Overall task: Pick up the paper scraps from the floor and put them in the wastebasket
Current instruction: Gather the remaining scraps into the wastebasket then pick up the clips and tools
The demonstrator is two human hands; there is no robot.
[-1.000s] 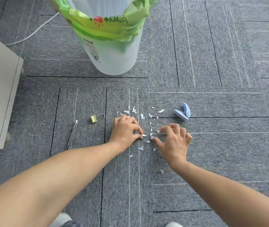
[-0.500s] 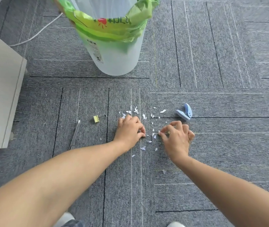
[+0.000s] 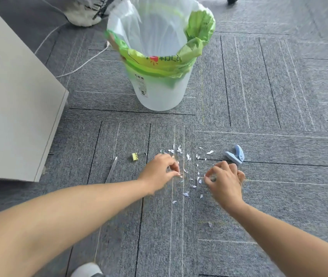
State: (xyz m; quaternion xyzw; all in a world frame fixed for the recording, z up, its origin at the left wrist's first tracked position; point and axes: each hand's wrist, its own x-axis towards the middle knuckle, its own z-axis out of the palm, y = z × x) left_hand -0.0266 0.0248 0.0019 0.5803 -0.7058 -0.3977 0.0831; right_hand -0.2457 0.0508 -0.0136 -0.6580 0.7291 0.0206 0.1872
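Paper scraps (image 3: 186, 193) on carpet (image 3: 259, 196) near centre, L hand (image 3: 160, 172) pinching one, R hand (image 3: 226, 181) fingers curled, can't tell if holding any, wastebasket (image 3: 159, 92) far behind.

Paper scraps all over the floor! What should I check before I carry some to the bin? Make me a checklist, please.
1. Wastebasket upright, mouth open, liner in: ok.
2. Nothing stands between the hands and it: ok.
3. Left hand pinching a scrap: cannot tell, blurred.
4. Right hand pinching a scrap: cannot tell.
5. All paper scraps gathered: not ok, many lie around both hands.
6. Binder clip and hole punch apart from the fingers: ok.
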